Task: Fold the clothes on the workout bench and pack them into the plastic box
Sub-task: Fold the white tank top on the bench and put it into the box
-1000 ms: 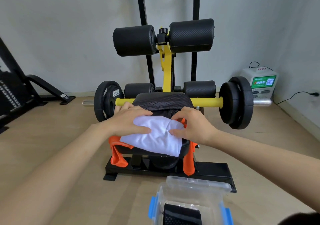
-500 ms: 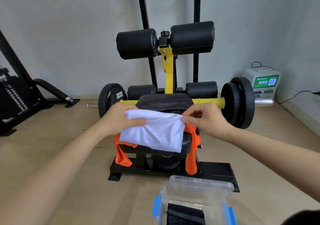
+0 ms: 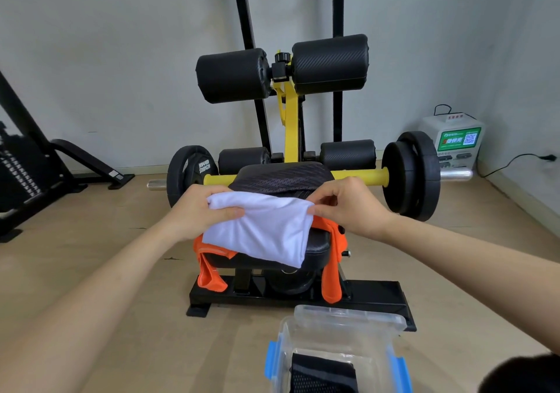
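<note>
While left hand (image 3: 197,211) and right hand (image 3: 348,208) each pinch an upper corner of the folded white fabric garment (image 3: 260,232), draped on the black padded workout bench (image 3: 318,247): advise level corners, lowering flat into clear blue-latched plastic box (image 3: 342,336).

"HAMMER STRENGTH" on the black weight plate (image 3: 190,175)

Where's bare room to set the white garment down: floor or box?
Free: floor left of the bench base, out to the black machine; floor right of it, up to the weight plate. Inside the plastic box, the strip beyond the black mesh garment looks bare. Crowded: bench seat, covered by white garment, orange garment and dark mesh garment.
</note>
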The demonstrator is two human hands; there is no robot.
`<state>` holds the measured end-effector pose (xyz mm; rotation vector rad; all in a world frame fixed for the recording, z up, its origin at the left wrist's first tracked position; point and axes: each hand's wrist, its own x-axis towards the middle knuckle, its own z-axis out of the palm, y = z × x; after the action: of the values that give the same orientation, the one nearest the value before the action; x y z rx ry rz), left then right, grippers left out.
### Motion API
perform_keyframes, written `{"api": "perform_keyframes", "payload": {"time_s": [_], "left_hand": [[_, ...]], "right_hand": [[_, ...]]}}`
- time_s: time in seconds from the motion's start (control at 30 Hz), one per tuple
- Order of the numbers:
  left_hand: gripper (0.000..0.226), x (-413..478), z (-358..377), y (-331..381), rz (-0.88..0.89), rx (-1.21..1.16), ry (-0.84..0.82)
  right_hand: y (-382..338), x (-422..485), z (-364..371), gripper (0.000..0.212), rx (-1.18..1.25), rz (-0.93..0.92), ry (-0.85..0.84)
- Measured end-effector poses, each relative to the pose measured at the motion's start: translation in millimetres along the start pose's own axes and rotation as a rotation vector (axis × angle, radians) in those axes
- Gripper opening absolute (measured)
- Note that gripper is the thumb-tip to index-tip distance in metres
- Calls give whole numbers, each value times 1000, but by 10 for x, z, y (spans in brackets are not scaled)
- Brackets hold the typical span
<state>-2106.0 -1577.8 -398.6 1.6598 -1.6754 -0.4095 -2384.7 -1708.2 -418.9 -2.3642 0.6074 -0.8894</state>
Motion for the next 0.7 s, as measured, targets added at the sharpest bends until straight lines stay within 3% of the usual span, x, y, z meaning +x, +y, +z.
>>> {"api": "perform_keyframes", "payload": {"time_s": [0.33, 0.5, 0.57, 0.7], "left_hand": [[9, -24, -46, 6, -3, -25, 43], [11, -31, -8, 199, 84, -41, 16], [13, -44, 1, 276, 119, -63, 32], [14, -76, 21, 391, 101, -106, 141]], "right_hand": [[101, 6, -182, 4, 125, 71, 36], [-110, 54, -29, 46, 136, 98, -57], [-151, 49, 13, 53, 96, 99, -120], [-198, -11, -35, 28, 145, 104, -183]]}}
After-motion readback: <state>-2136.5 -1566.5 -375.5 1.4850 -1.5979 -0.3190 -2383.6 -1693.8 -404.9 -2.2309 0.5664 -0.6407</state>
